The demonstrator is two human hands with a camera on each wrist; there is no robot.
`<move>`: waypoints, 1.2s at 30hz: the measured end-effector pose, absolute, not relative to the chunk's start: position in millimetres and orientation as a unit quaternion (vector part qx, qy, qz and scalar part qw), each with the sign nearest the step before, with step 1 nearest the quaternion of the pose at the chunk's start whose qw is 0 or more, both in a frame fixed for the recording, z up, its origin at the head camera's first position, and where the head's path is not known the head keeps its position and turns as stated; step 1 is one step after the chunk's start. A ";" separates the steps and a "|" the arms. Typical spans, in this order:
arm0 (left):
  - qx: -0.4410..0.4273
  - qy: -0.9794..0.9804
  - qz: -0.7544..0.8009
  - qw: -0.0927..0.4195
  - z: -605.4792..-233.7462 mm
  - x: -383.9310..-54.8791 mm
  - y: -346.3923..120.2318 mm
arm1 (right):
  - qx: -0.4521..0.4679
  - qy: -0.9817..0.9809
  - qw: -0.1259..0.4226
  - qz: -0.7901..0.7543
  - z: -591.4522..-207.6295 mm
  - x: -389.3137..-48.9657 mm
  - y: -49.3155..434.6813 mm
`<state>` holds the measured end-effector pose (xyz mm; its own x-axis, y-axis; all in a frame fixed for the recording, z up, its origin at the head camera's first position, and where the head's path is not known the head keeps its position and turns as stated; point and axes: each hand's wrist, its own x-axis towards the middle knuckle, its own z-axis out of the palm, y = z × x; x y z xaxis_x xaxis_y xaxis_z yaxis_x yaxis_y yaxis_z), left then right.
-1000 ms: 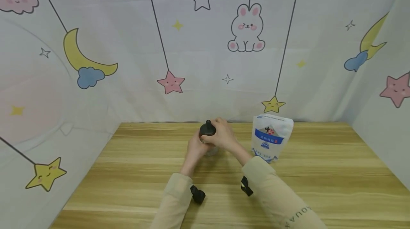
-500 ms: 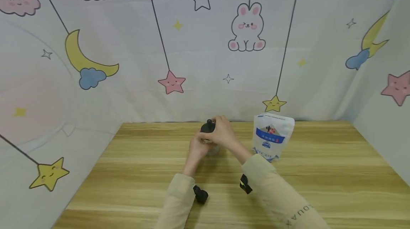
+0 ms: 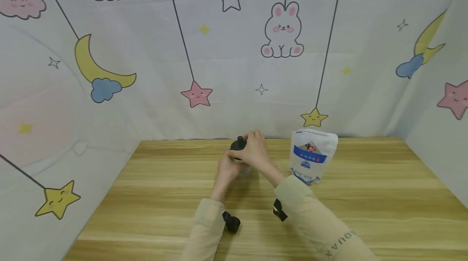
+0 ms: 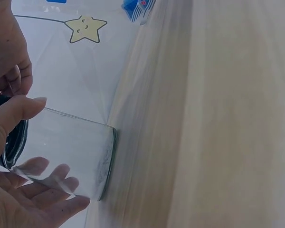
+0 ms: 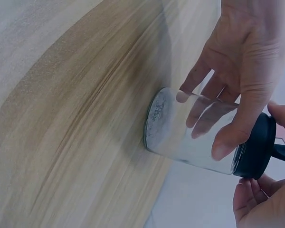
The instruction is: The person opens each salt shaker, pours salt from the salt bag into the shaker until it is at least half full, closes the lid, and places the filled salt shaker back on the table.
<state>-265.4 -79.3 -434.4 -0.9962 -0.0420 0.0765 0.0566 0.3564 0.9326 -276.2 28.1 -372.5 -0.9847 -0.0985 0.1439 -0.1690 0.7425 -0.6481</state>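
Observation:
A clear glass jar [image 5: 180,126] with a black lid [image 5: 257,145] stands upright at the back middle of the wooden table. The lid has a thin black knob on top. My left hand [image 3: 227,168] grips the jar's glass body, thumb on one side and fingers on the other, as the left wrist view of the jar [image 4: 69,137] shows. My right hand [image 3: 256,151] holds the lid by its rim from the right. Grey-white speckles show at the jar's base; whether they are contents or reflections I cannot tell. In the head view, the hands mostly cover the glass.
A white and blue pouch [image 3: 313,155] with printed Chinese characters stands upright to the right of the jar. Behind the wooden table [image 3: 153,196] hangs a white cloth [image 3: 234,58] with cartoon prints. Black wrist devices [image 3: 231,222] sit under both sleeves.
My right hand's fingers have shifted round the lid's rim, the thumb now lying flatter along its front. The left hand keeps its grip on the jar. The head view has shifted slightly.

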 end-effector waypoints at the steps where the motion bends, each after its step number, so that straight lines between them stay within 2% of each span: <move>1: -0.005 -0.824 -0.565 0.044 -433.9 -265.5 -79.4 | 0.073 -0.932 0.053 0.350 -373.2 -276.7 28.1; 21: 0.005 -0.819 -0.572 0.041 -433.2 -265.8 -80.4 | 0.135 -0.922 0.052 0.360 -373.7 -277.5 32.2; 36: 0.013 -0.809 -0.586 0.038 -434.8 -266.5 -79.9 | 0.148 -0.903 0.040 0.401 -375.5 -276.4 36.5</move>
